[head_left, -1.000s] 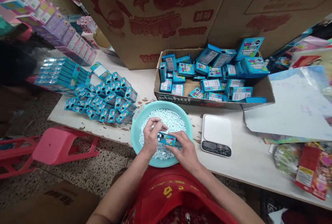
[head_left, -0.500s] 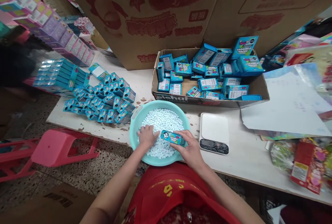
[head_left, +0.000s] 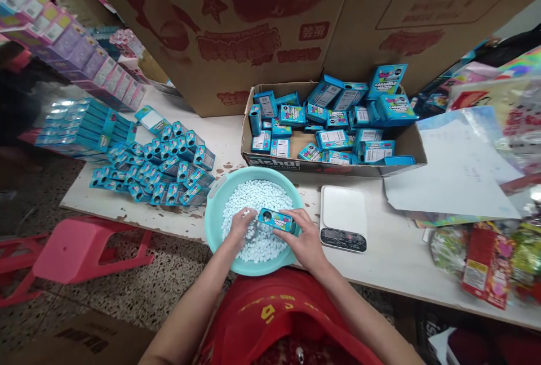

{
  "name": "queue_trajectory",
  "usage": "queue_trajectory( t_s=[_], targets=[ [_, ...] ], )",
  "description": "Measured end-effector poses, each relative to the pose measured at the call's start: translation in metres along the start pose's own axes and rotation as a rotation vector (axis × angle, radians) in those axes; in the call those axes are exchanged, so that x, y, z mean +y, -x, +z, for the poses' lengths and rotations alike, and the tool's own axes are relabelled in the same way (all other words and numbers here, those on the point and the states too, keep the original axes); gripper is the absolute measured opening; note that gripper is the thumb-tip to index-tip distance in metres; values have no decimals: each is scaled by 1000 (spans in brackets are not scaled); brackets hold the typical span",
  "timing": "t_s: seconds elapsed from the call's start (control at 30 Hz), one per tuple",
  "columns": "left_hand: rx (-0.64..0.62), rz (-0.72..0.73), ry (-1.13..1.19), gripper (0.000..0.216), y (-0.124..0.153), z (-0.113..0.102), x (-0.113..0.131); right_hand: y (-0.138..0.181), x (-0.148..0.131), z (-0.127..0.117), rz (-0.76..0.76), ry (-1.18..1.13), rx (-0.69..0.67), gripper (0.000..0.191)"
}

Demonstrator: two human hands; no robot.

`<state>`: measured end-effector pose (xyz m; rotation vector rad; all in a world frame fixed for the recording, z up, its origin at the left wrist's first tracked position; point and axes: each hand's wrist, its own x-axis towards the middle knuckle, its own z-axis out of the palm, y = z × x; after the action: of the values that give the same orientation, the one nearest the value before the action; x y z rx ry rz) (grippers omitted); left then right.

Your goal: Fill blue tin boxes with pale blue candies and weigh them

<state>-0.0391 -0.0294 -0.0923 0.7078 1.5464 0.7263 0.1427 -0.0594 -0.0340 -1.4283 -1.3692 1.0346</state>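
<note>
A turquoise basin (head_left: 212, 213) in front of me holds a mass of small, pale round candies (head_left: 262, 191). My right hand (head_left: 305, 238) grips a small blue candy box (head_left: 275, 219) over the basin, lying on its side with its round hole facing left. My left hand (head_left: 240, 228) is curled just left of that hole, with some candies at its fingertips; its palm side is partly hidden.
Left of the basin stand many small blue boxes (head_left: 163, 168) with holes showing. Behind it, a cardboard tray (head_left: 270, 161) holds more blue boxes. A white kitchen scale (head_left: 344, 216) sits to the right, near paper sheets (head_left: 448, 168). A pink stool (head_left: 71, 249) stands at left.
My left hand has come up from lying spread on the candies and curled beside the box. The box's hole, where white candies showed, now looks darker.
</note>
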Motion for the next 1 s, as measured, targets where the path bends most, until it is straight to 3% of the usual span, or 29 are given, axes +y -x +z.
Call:
queue_trajectory(
  t_s=[0.23,0.37,0.83,1.0],
  targets=[
    [-75,34,483,32,25,-4,65,5,10,17,-74,106,-30,31],
    [-87,141,683,23,29,6,80,3,10,26,-116,146,-72,30],
    [33,358,544,19,37,21,84,0,-16,23,-80,157,-98,28],
    [41,330,503,21,43,22,89,0,-18,19,-60,123,-89,29]
  ],
)
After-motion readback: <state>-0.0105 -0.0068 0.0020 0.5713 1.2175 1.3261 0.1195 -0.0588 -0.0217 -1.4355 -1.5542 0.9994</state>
